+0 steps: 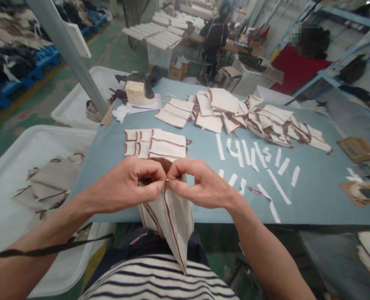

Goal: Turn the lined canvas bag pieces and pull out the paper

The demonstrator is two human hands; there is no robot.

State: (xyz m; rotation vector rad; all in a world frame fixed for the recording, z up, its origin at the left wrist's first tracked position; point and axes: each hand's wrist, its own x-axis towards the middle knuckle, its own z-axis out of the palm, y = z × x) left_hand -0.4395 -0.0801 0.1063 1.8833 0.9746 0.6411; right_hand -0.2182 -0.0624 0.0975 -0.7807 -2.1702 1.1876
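Note:
A cream fabric piece (175, 212) with brown-bound seams hangs over the table's near edge, its pointed end reaching down to my striped shirt. My left hand (131, 181) pinches its upper edge between thumb and index finger. Right beside it, my right hand (200, 183) grips the same edge, the two sets of fingertips almost touching. Just beyond my hands lies a row of overlapping cream fabric pieces (167, 143) with brown trim. To the right, a small pair of thread snips (255, 191) rests among white paper strips (278, 186).
A heap of similar fabric pieces (224, 104) covers the far side of the blue table (203, 143). White bins (41, 141) holding fabric stand at the left, near a grey post (68, 54). A yellowish block (139, 91) sits at the far left corner. Another person (214, 37) is in the background.

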